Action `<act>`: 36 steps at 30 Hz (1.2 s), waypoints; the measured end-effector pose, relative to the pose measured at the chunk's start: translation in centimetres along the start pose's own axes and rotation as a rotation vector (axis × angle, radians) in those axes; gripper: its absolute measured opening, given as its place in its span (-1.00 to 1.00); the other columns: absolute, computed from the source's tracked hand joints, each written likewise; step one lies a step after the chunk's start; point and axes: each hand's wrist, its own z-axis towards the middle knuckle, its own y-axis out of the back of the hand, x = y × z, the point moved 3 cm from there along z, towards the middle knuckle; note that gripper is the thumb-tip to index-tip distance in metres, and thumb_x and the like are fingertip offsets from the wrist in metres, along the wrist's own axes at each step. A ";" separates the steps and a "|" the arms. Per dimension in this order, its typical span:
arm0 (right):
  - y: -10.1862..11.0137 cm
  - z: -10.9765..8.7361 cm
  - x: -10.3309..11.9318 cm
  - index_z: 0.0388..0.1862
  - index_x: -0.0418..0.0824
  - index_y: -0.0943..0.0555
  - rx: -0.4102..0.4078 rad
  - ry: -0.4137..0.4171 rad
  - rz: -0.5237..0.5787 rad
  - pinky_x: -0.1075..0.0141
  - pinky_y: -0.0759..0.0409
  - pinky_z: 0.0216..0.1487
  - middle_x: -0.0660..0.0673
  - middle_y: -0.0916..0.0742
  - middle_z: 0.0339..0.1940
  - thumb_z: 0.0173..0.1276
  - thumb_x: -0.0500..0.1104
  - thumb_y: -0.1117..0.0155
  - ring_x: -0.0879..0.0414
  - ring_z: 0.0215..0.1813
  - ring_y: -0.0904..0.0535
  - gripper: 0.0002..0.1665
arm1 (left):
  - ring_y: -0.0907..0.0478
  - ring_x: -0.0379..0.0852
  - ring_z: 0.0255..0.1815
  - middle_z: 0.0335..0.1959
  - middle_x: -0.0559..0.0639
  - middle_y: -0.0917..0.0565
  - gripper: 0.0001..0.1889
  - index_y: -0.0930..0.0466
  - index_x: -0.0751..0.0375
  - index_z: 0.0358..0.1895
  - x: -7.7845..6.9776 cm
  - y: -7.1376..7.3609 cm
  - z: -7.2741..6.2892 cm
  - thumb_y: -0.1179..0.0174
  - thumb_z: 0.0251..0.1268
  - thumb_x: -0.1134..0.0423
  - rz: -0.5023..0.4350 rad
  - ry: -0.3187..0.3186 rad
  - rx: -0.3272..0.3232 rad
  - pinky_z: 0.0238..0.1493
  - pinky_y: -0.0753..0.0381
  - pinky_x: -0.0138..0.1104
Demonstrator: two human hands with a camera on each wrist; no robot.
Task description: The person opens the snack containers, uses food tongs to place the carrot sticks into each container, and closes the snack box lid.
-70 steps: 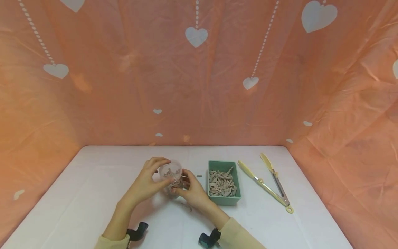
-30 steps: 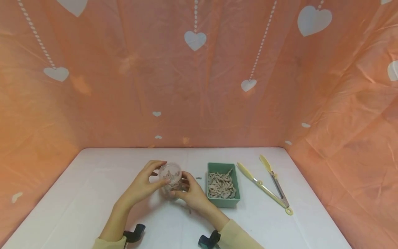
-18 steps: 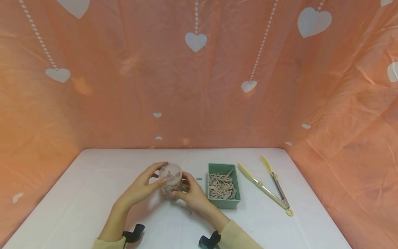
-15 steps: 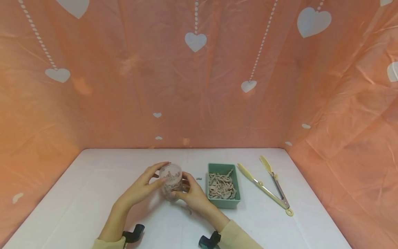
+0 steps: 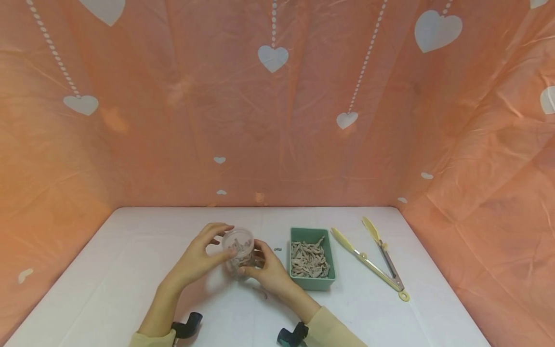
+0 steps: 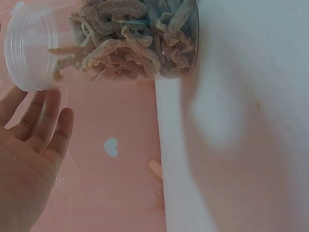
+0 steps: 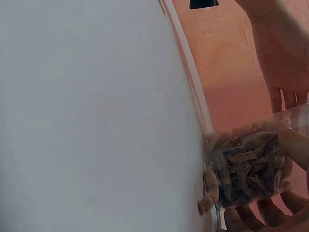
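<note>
A clear jar [image 5: 234, 268], holding grey-brown dried, root-like strips, stands upright on the white table between the hands. Its translucent lid [image 5: 238, 235] is on top. My left hand [image 5: 196, 258] grips the lid from the left, thumb on the near side and fingers on the far side. In the left wrist view, its fingertips are right at the lid's ridged edge. My right hand [image 5: 272, 273] holds the jar body from the right, its thumb in front and fingers behind. In the right wrist view, a loose dried strip [image 7: 209, 189] lies by the jar's base.
Right of the jar stands a green box [image 5: 313, 283] filled with similar dried strips. Yellow-tipped tongs [image 5: 373, 262] lie spread apart farther right. Another small strip [image 5: 277, 249] lies between jar and box. Orange cloth with white hearts surrounds the table's back and sides.
The left fingers and thumb have shifted slightly around the lid. The right hand and the jar have stayed in place. The head view has tilted up a little since the earliest frame.
</note>
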 end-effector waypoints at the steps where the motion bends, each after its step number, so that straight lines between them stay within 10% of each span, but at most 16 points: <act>1: 0.0 0.0 0.0 0.57 -0.27 -0.28 0.001 0.000 0.002 -0.16 -0.47 0.42 -0.36 -0.51 0.44 0.37 -0.16 -0.50 -0.34 0.43 -0.46 -0.11 | -0.54 0.09 0.21 0.26 0.12 -0.58 -0.45 -0.58 0.25 0.31 0.0 0.0 0.0 -0.49 0.24 0.32 -0.005 -0.002 0.000 0.12 -0.65 -0.09; 20: 0.1 -0.1 0.3 0.58 -0.29 -0.25 0.019 0.002 0.003 -0.15 -0.46 0.43 -0.36 -0.49 0.45 0.39 -0.16 -0.48 -0.33 0.45 -0.45 -0.10 | -0.38 -0.06 0.46 0.45 0.20 -0.48 -0.52 -0.52 0.27 0.38 -0.3 0.1 -0.2 -0.25 0.42 0.43 -0.029 -0.112 0.096 0.19 -0.61 -0.05; 36: 0.0 -0.1 0.3 0.58 -0.28 -0.25 0.016 -0.002 0.000 -0.16 -0.47 0.42 -0.36 -0.49 0.46 0.39 -0.16 -0.48 -0.34 0.44 -0.44 -0.10 | -0.51 0.09 0.23 0.23 0.10 -0.58 -0.50 -0.65 0.21 0.23 -0.3 0.1 -0.1 -0.51 0.21 0.31 0.023 0.005 -0.008 0.13 -0.63 0.02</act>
